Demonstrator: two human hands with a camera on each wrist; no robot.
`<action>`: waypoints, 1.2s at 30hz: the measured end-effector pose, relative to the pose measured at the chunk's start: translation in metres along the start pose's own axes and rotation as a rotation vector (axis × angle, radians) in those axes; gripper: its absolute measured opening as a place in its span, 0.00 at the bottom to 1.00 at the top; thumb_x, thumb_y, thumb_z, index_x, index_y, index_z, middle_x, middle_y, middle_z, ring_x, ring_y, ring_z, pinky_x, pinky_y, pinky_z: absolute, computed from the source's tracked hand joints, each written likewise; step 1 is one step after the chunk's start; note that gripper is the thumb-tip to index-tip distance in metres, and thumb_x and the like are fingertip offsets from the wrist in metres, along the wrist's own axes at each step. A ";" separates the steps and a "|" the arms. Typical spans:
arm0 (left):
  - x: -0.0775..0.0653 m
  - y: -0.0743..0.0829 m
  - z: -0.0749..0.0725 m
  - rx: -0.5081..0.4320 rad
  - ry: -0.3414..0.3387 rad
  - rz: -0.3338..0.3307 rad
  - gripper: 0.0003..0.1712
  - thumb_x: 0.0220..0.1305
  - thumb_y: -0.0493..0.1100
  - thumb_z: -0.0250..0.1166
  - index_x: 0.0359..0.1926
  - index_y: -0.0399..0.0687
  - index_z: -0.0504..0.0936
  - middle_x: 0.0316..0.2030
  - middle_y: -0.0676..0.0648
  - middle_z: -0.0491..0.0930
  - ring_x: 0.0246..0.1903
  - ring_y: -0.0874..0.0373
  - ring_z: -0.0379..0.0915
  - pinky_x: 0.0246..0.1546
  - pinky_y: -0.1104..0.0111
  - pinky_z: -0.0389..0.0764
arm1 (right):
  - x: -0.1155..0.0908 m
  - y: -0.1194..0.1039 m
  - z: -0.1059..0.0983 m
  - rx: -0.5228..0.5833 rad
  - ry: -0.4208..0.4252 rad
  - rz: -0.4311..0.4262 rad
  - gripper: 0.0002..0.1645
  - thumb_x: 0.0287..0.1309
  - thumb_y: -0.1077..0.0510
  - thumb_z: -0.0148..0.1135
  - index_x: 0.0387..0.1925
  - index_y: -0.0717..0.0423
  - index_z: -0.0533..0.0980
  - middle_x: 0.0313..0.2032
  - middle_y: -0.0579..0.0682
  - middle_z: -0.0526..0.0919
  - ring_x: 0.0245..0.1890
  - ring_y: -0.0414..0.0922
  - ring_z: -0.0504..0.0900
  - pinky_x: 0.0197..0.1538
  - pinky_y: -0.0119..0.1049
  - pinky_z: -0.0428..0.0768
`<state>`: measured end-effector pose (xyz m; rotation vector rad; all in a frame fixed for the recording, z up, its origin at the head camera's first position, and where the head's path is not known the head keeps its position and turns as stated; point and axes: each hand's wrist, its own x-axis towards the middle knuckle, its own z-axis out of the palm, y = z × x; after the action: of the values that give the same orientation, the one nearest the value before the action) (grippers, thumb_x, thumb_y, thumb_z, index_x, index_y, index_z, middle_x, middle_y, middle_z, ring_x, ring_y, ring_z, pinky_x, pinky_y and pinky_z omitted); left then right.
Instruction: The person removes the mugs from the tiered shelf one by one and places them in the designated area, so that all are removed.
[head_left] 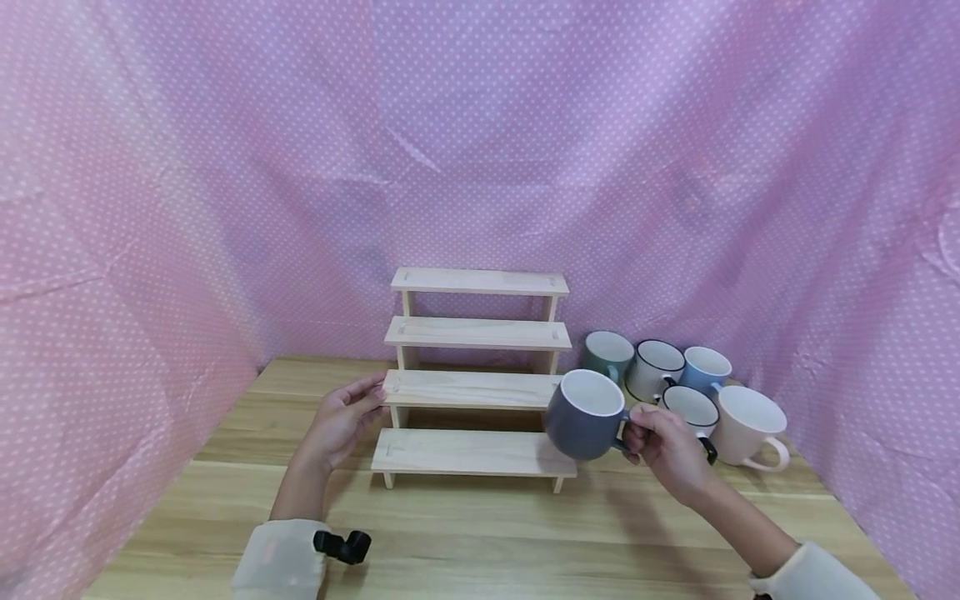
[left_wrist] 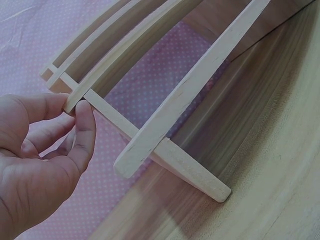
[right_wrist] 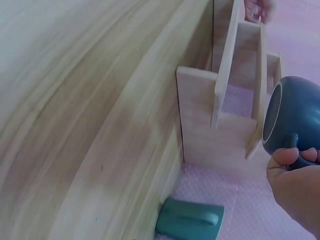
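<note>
By its handle, my right hand [head_left: 675, 454] holds a dark blue-grey mug [head_left: 585, 425] with a white inside. The mug is upright and overlaps the right end of the lower steps in the head view. Four steps of pale wood make up the display stand [head_left: 472, 454]. At the stand's left side, my left hand [head_left: 345, 421] pinches the end of the second step from the bottom; the left wrist view shows thumb and finger on that board end [left_wrist: 75, 102]. The right wrist view shows the mug [right_wrist: 295, 117] beside the stand's side panel [right_wrist: 215, 135].
Right of the stand several mugs are grouped: a green mug [head_left: 600, 354], a black-rimmed white mug [head_left: 645, 375], a blue mug [head_left: 701, 375], another black-rimmed mug [head_left: 690, 408] and a pale pink mug [head_left: 738, 425]. A dotted pink curtain [head_left: 465, 167] hangs behind the wooden table [head_left: 450, 542].
</note>
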<state>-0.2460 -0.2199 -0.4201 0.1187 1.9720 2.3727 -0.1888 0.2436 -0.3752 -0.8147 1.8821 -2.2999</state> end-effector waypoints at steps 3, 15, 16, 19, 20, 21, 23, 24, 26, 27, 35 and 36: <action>0.000 0.000 0.000 0.006 -0.004 0.001 0.30 0.76 0.33 0.57 0.74 0.30 0.61 0.58 0.44 0.71 0.51 0.64 0.76 0.56 0.75 0.81 | -0.004 -0.002 -0.007 0.023 0.028 -0.036 0.19 0.74 0.70 0.29 0.26 0.61 0.63 0.24 0.56 0.57 0.26 0.53 0.56 0.27 0.48 0.52; -0.001 0.000 0.001 0.007 -0.005 -0.005 0.31 0.76 0.33 0.58 0.74 0.30 0.62 0.58 0.44 0.71 0.51 0.63 0.75 0.58 0.73 0.80 | -0.014 -0.001 -0.034 -0.005 0.198 0.034 0.22 0.77 0.67 0.31 0.23 0.57 0.61 0.22 0.51 0.58 0.24 0.53 0.53 0.29 0.49 0.48; -0.001 0.000 0.001 0.006 -0.002 -0.006 0.30 0.76 0.33 0.58 0.74 0.30 0.62 0.57 0.44 0.71 0.51 0.63 0.75 0.58 0.73 0.81 | -0.014 0.000 -0.036 -0.010 0.222 0.045 0.23 0.77 0.66 0.31 0.23 0.57 0.61 0.21 0.50 0.59 0.24 0.52 0.54 0.29 0.49 0.48; -0.001 0.000 0.000 0.009 -0.003 -0.008 0.31 0.76 0.33 0.58 0.74 0.30 0.62 0.58 0.44 0.71 0.51 0.64 0.75 0.58 0.73 0.80 | -0.015 0.005 -0.038 -0.033 0.315 0.086 0.23 0.77 0.66 0.33 0.22 0.56 0.63 0.21 0.47 0.62 0.22 0.48 0.58 0.26 0.46 0.51; -0.001 0.000 0.000 0.008 -0.003 -0.008 0.31 0.76 0.33 0.58 0.74 0.30 0.62 0.58 0.43 0.71 0.51 0.64 0.75 0.58 0.73 0.80 | -0.015 0.006 -0.039 -0.043 0.347 0.105 0.23 0.77 0.65 0.34 0.22 0.56 0.64 0.21 0.46 0.63 0.22 0.46 0.60 0.24 0.44 0.53; -0.002 0.000 0.000 0.010 -0.004 -0.007 0.31 0.76 0.33 0.58 0.74 0.30 0.62 0.58 0.43 0.71 0.51 0.64 0.75 0.58 0.73 0.80 | -0.015 0.008 -0.039 -0.053 0.375 0.125 0.23 0.77 0.65 0.35 0.22 0.55 0.64 0.21 0.46 0.64 0.22 0.44 0.62 0.23 0.41 0.56; -0.002 0.000 0.000 0.011 -0.006 -0.004 0.31 0.76 0.33 0.58 0.74 0.30 0.61 0.58 0.43 0.71 0.51 0.64 0.75 0.58 0.73 0.80 | -0.014 0.011 -0.039 -0.076 0.423 0.163 0.23 0.77 0.65 0.37 0.22 0.55 0.66 0.21 0.45 0.65 0.22 0.42 0.64 0.23 0.36 0.64; -0.002 0.000 0.000 0.010 -0.007 -0.001 0.31 0.76 0.33 0.58 0.74 0.30 0.62 0.58 0.43 0.71 0.51 0.64 0.76 0.58 0.73 0.81 | -0.013 0.012 -0.039 -0.091 0.445 0.181 0.24 0.77 0.65 0.38 0.21 0.54 0.67 0.21 0.45 0.66 0.22 0.41 0.65 0.23 0.34 0.67; -0.002 0.000 0.000 0.009 -0.008 0.001 0.31 0.76 0.34 0.58 0.74 0.30 0.61 0.58 0.43 0.71 0.51 0.64 0.76 0.58 0.73 0.81 | -0.011 0.014 -0.039 -0.127 0.480 0.222 0.24 0.77 0.64 0.40 0.21 0.54 0.69 0.21 0.44 0.67 0.22 0.41 0.65 0.25 0.34 0.70; -0.002 0.000 0.000 0.009 -0.008 0.002 0.31 0.76 0.34 0.58 0.74 0.30 0.61 0.58 0.43 0.72 0.51 0.64 0.76 0.58 0.73 0.81 | -0.010 0.015 -0.039 -0.147 0.492 0.246 0.24 0.77 0.64 0.41 0.20 0.54 0.69 0.20 0.44 0.67 0.22 0.40 0.66 0.25 0.34 0.71; -0.001 0.000 0.000 0.007 -0.002 0.004 0.31 0.75 0.33 0.59 0.74 0.29 0.62 0.56 0.44 0.73 0.49 0.64 0.77 0.56 0.73 0.82 | -0.009 0.026 -0.039 -0.252 0.553 0.441 0.24 0.78 0.61 0.43 0.20 0.53 0.69 0.22 0.45 0.66 0.24 0.41 0.67 0.27 0.35 0.72; -0.001 0.000 0.000 0.006 -0.002 0.002 0.31 0.75 0.33 0.59 0.74 0.29 0.62 0.56 0.44 0.73 0.49 0.64 0.77 0.56 0.73 0.82 | -0.009 0.028 -0.039 -0.267 0.556 0.458 0.24 0.78 0.60 0.43 0.20 0.53 0.69 0.22 0.45 0.66 0.24 0.41 0.67 0.27 0.35 0.73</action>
<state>-0.2446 -0.2195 -0.4200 0.1234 1.9788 2.3678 -0.2056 0.2751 -0.4085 0.2826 2.3029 -2.1348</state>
